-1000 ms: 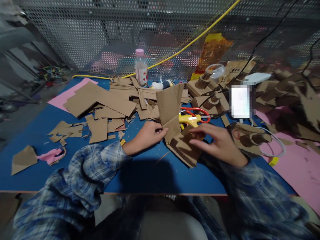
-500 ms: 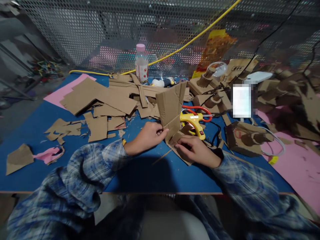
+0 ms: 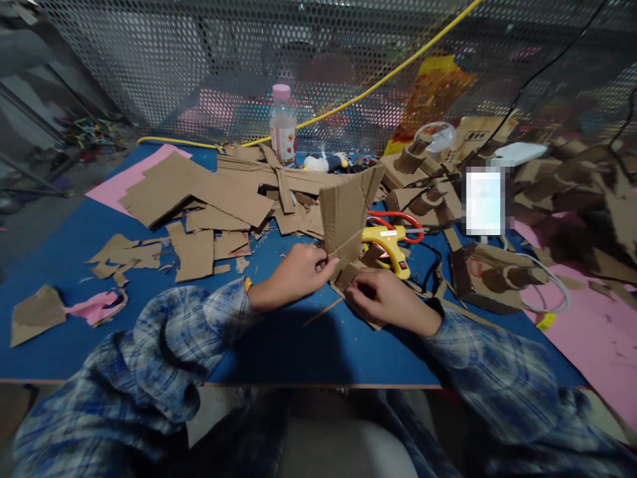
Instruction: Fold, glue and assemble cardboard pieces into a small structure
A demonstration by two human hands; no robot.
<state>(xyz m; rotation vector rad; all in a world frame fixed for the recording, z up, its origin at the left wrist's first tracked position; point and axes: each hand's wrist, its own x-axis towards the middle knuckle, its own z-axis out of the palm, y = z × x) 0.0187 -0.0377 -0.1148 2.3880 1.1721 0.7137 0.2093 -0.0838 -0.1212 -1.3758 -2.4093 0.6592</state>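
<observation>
A folded piece of cardboard (image 3: 346,216) stands in front of me, one panel upright and a lower part lying on the blue table. My left hand (image 3: 301,273) pinches its left edge near the fold, fingers curled. Over the lower part, my right hand (image 3: 388,297) is closed, thumb and fingers pressed onto a small cardboard flap (image 3: 351,273). The fingertips of my right hand are partly hidden. Just behind the cardboard lies a yellow glue gun (image 3: 391,244), beside red-handled scissors (image 3: 413,222). A thin strip (image 3: 322,312) lies on the table below my left hand.
Cardboard scraps (image 3: 194,249) cover the left and back of the table (image 3: 279,358). A pink-capped bottle (image 3: 283,129) stands at the back. On the right are a cardboard box with tubes (image 3: 490,279), a bright blurred screen (image 3: 484,202), a white cable (image 3: 560,292) and pink sheets (image 3: 592,332).
The upright cardboard panel has tipped slightly to the right, its top edge shifting that way. Both hands stay in nearly the same place on it.
</observation>
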